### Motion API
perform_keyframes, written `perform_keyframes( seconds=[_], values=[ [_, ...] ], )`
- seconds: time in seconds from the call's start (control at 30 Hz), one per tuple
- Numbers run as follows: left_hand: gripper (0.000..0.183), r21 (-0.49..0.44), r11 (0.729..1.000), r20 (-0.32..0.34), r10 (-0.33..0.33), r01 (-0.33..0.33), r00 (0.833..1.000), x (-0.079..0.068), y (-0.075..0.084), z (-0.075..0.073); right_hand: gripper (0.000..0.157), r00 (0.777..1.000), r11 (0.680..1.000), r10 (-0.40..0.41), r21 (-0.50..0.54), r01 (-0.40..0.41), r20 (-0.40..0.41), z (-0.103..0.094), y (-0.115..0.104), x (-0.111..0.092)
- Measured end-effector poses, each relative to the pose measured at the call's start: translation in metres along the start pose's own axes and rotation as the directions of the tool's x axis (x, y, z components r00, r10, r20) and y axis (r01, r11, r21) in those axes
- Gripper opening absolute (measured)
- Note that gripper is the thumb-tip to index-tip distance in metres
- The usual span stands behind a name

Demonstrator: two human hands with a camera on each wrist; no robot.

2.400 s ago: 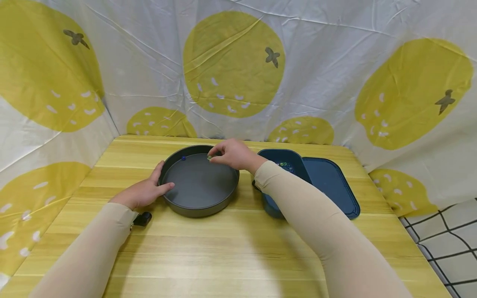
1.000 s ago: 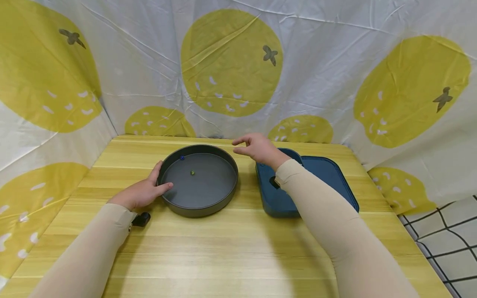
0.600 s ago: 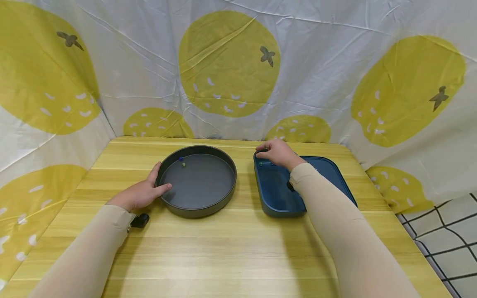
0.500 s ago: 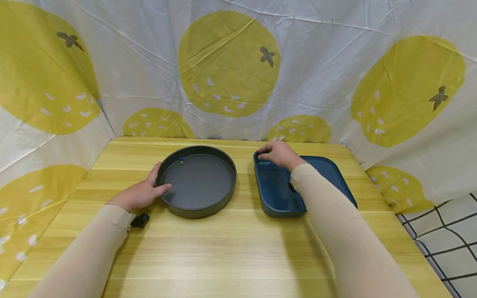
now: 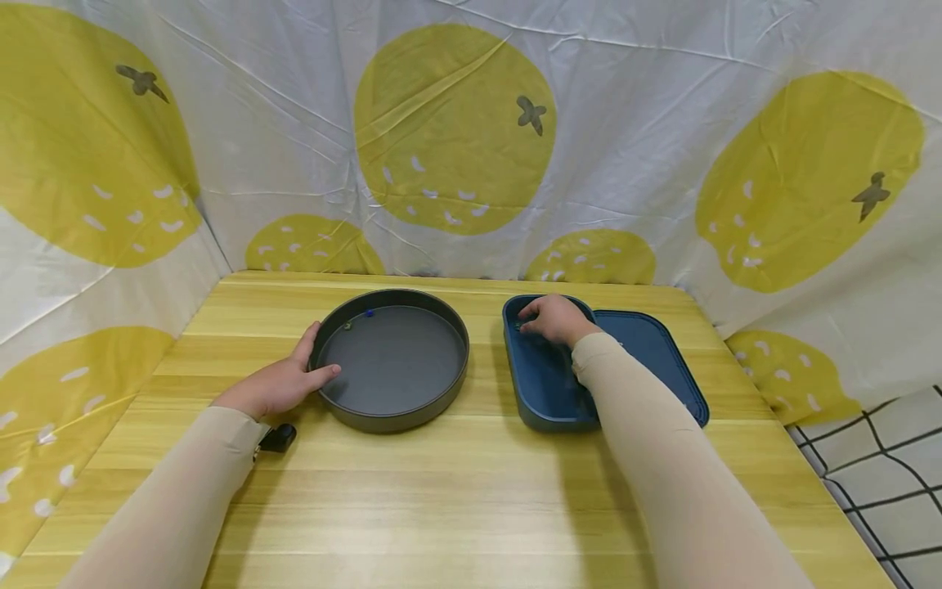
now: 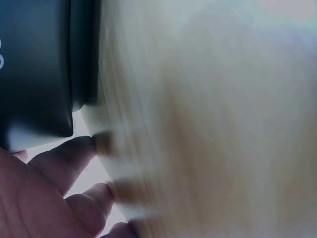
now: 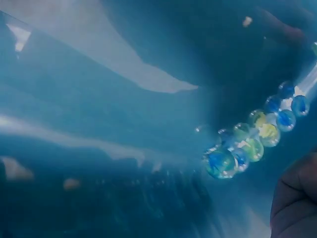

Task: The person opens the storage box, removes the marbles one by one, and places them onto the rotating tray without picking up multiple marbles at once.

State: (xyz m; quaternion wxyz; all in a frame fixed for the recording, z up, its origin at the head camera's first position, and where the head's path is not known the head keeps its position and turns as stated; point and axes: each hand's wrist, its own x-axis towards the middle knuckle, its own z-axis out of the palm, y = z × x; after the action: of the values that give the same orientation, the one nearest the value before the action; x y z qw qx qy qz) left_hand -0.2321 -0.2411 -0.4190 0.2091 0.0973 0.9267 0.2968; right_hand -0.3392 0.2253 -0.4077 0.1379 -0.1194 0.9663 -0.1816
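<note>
My left hand [image 5: 275, 383] holds the near-left side of a dark grey round cake pan [image 5: 393, 368], its thumb over the rim and its fingers outside. In the left wrist view, the fingertips [image 6: 101, 191] touch the table. A blue marble [image 5: 370, 312] and a yellow-green marble [image 5: 348, 325] lie in the pan by its back-left wall. My right hand [image 5: 555, 319] reaches into a dark blue rectangular container [image 5: 548, 384], thumb and index finger apart. In the right wrist view, several clear blue and green marbles [image 7: 220, 163] line up along the container's edge, near the hand [image 7: 297, 198].
A flat dark blue lid [image 5: 648, 343] lies to the right of the container, partly behind the right forearm. Everything stands on a wooden table [image 5: 412, 507]. A white curtain [image 5: 625, 123] with yellow fruit prints hangs behind. Black wrist gear [image 5: 278, 438] sits at the left wrist.
The right hand let the yellow-green marble go in the pan, then moved right and down into the container. Both marbles in the pan rolled about. The left hand stayed on the pan.
</note>
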Motion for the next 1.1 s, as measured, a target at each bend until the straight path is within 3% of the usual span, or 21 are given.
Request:
perform_keyframes(
  seconds=[0.37,1.1],
  values=[
    [0.104,0.006,1.000,0.005,-0.014,0.014,1.000,0.000,0.002,0.002,0.037,1.000,1.000,-0.009,-0.027,0.009,0.016,0.011,0.008,0.005],
    [0.103,0.000,1.000,0.008,-0.014,0.014,1.000,0.001,0.001,0.002,0.028,0.993,0.993,-0.096,-0.062,0.100,0.062,0.016,-0.004,0.006]
  ],
)
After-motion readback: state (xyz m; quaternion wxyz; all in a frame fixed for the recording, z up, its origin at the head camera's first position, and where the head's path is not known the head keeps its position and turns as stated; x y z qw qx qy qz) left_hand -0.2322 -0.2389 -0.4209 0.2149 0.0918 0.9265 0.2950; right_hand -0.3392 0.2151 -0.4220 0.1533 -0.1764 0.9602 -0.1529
